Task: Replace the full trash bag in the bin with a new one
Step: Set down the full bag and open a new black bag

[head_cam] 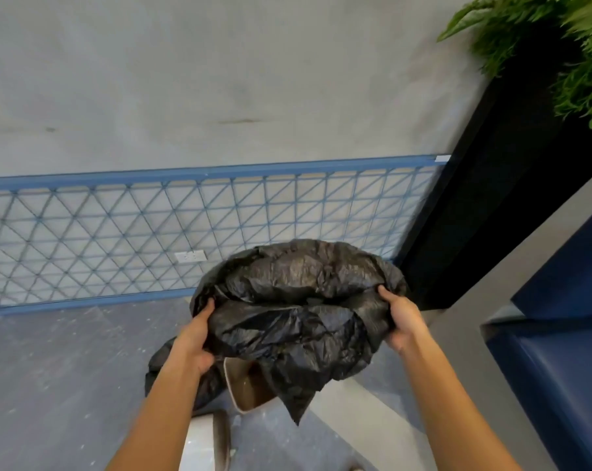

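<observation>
I hold a crumpled black trash bag [298,300] in the air between both hands, puffed up and loosely spread. My left hand [194,338] grips its left edge and my right hand [401,321] grips its right edge. A corner of the bag hangs down over the small beige bin [235,385], whose brown inside shows below the bag. Another dark bag [160,368] lies on the floor to the left of the bin, partly hidden by my left forearm.
A blue lattice panel [151,232] leans along the grey wall ahead. A black planter column [491,198] with green ferns [559,45] stands at the right, beside a dark blue seat [559,351]. A white lid-like object [202,440] lies on the floor near me.
</observation>
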{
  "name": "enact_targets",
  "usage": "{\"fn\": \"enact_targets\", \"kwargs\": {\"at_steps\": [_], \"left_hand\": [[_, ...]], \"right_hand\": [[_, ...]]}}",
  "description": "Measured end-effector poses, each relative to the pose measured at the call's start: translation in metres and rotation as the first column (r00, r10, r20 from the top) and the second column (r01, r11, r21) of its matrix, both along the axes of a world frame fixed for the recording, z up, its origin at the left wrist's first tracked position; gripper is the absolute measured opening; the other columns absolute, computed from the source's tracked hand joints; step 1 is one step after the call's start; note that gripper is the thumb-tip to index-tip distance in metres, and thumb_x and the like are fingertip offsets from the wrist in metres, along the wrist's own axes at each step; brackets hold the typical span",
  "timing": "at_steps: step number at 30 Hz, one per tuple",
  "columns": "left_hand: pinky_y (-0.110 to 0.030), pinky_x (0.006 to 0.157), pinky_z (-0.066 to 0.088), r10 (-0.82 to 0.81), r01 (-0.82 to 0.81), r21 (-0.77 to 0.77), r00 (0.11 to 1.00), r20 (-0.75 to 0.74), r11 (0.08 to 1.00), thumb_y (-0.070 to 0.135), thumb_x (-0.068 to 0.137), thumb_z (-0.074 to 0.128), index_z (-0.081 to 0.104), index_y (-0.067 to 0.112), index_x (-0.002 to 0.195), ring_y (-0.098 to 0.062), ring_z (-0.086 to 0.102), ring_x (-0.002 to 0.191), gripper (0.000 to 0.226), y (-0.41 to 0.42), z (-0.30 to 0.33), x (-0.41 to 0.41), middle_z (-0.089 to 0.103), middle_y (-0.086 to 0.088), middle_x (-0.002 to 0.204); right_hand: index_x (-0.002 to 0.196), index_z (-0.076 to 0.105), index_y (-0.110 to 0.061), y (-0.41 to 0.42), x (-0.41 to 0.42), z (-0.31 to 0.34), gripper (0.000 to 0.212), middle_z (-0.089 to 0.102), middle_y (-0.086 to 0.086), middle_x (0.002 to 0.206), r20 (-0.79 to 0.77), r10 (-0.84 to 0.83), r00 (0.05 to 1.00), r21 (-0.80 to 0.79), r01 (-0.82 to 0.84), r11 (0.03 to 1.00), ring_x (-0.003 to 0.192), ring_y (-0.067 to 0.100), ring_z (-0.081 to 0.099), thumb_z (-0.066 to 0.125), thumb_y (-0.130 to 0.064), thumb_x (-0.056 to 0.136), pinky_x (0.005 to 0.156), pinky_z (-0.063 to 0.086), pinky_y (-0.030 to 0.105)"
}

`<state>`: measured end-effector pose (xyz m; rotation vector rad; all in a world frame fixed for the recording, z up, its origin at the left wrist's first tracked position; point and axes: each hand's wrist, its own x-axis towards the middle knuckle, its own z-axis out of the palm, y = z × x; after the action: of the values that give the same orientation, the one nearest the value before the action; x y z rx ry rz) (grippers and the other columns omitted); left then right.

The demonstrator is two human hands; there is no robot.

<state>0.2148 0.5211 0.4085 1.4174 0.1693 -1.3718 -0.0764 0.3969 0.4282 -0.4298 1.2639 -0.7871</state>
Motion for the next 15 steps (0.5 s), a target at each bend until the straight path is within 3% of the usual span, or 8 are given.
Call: {"fn": "enact_targets", "kwargs": {"at_steps": [2,6,11,15], "left_hand": [[-0.047,0.079,0.051,0.025,-0.026,0.012,0.998,0.063,1.000,0.054,0.083,0.060,0.051,0.010,0.131,-0.036,0.060,0.106,0.066,-0.004,0.002,0.018,0.062,-0.019,0.121],[-0.047,0.080,0.051,0.060,-0.066,0.034,0.987,0.150,0.997,0.056,0.081,0.060,0.048,0.010,0.134,-0.036,0.060,0.107,0.071,-0.002,0.000,0.050,0.060,-0.018,0.126],[-0.048,0.096,0.047,0.136,-0.134,-0.028,0.952,0.273,0.991,0.048,0.086,0.059,0.047,0.008,0.136,-0.034,0.057,0.113,0.065,0.000,0.001,0.081,0.057,-0.014,0.130],[-0.049,0.101,0.044,0.148,-0.133,-0.068,0.931,0.333,0.989,0.044,0.088,0.058,0.046,0.009,0.136,-0.033,0.056,0.115,0.060,0.007,-0.016,0.088,0.059,-0.011,0.123]], "right_hand": [[0.124,0.053,-0.004,0.003,0.030,0.005,0.033,0.064,0.014,0.108,-0.043,0.028,0.999,-0.028,-0.029,0.999,0.091,0.028,0.062,0.051,-0.021,0.095,0.084,0.050,0.041],[0.132,0.048,0.000,0.015,0.077,0.004,0.042,0.059,0.019,0.126,-0.097,0.082,0.992,0.018,-0.080,0.997,0.107,0.032,0.058,0.051,-0.021,0.096,0.088,0.047,0.042],[0.132,0.048,-0.003,0.009,0.116,0.003,0.042,0.059,0.017,0.126,-0.079,0.077,0.994,-0.040,-0.080,0.996,0.097,0.028,0.059,0.053,-0.021,0.095,0.080,0.049,0.040],[0.131,0.048,-0.004,0.008,0.132,-0.018,0.041,0.060,0.016,0.124,-0.061,0.087,0.994,-0.043,-0.089,0.995,0.097,0.028,0.059,0.052,-0.023,0.095,0.082,0.048,0.039]]}}
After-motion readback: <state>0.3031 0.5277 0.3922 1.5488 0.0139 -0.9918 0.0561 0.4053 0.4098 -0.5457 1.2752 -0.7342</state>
